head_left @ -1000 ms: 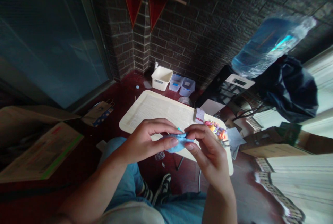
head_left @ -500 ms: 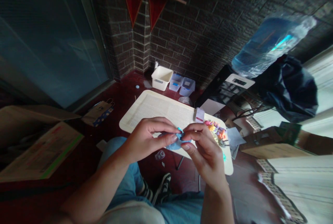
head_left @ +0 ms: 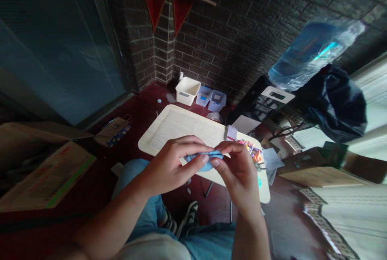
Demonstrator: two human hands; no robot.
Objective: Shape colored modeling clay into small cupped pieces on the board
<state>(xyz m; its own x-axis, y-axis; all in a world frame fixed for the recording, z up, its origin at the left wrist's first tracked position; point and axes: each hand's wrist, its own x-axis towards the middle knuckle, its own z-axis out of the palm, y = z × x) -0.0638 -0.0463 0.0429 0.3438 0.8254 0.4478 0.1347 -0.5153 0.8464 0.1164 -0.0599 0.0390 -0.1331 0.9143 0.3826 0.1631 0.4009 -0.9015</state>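
Both hands pinch a small, soft-looking light-blue piece (head_left: pixel 206 166) above the near edge of the pale table (head_left: pixel 154 129); whether it is cloth or something else I cannot tell. My left hand (head_left: pixel 178 163) grips its left side, the thumb lying across the front. On its right side, the thumb and fingers of my right hand (head_left: pixel 238 167) are closed on it. The fingers hide part of the blue piece. Just beyond my right hand lies a heap of small multicoloured bits (head_left: pixel 252 150), partly covered by that hand.
A small white and purple box (head_left: pixel 231 133) stands on the table's far edge. Behind are a white bin (head_left: pixel 187 92) and clear plastic tubs (head_left: pixel 217 100). Cardboard boxes lie left (head_left: pixel 51 175) and right (head_left: pixel 329 176). A water dispenser (head_left: pixel 256 98) stands back right.
A bright turquoise bit that stuck up between my fingertips is out of sight. My fingers have shifted along the blue piece, its upper edge now showing as a longer strip.
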